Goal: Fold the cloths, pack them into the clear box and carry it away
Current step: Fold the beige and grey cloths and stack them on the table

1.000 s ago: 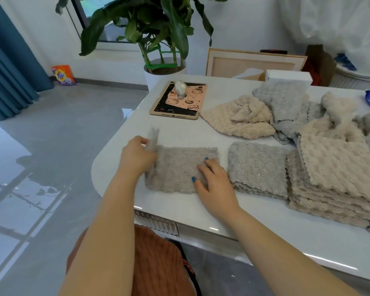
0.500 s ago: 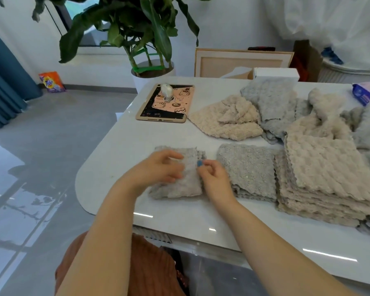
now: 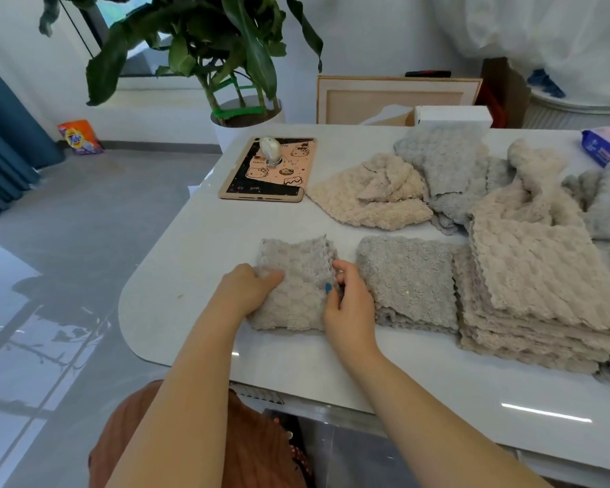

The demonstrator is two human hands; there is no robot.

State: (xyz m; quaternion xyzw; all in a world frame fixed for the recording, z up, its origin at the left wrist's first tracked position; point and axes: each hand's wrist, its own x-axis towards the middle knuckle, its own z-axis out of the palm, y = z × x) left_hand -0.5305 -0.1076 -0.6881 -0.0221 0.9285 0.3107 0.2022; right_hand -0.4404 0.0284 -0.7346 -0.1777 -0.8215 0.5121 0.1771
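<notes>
At the desk point(image 3: 191, 276) corner, left hand point(image 3: 250, 290) and right hand point(image 3: 349, 304) each pinch an edge of the folded grey cloth point(image 3: 296, 272), apparently squaring it for the stack point(image 3: 405, 280) alongside.

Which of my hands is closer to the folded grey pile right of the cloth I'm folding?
Right. The right hand pinches the cloth at its edge just beside the grey pile; the left hand holds the cloth's opposite side, farther away.

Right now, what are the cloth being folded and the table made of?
The cloth looks like microfibre or coral fleece, matte grey-beige: fuzzy bubbled pile, scalloped edge. The table looks like a hard white slab, glossy, perhaps stone or lacquer: sharp light reflections near its front edge.
</notes>
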